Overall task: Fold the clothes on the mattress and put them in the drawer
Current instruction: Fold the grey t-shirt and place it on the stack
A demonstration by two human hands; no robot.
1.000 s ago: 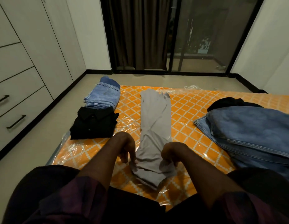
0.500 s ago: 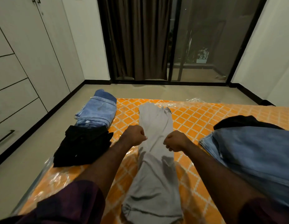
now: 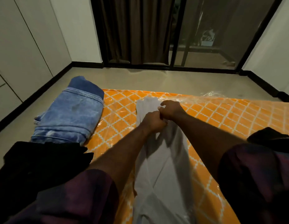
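While folded jeans (image 3: 71,113) and a black garment (image 3: 40,160) are lying finished at the mattress's (image 3: 221,113) left edge, both hands, left hand (image 3: 154,121) and right hand (image 3: 171,109), are pinching grey trousers (image 3: 163,172) mid-mattress, fingers closed, doubling them; more clothes and the drawer are waiting.

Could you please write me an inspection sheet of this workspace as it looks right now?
Surface: mattress, orange lattice pattern under clear plastic wrap, lying on the floor.
Job's things: grey garment laid lengthwise down the middle, near end doubled toward the far end; folded blue jeans at the left edge; folded black garment nearer than the jeans; dark clothing at the right edge, partly out of frame.
Clutter: nothing seen.
Grip: left hand and right hand, close together, both pinch the grey garment near its far end.
Cables: nothing seen.
Surroundings: white cupboard fronts on the left; brown curtain and glass door ahead.
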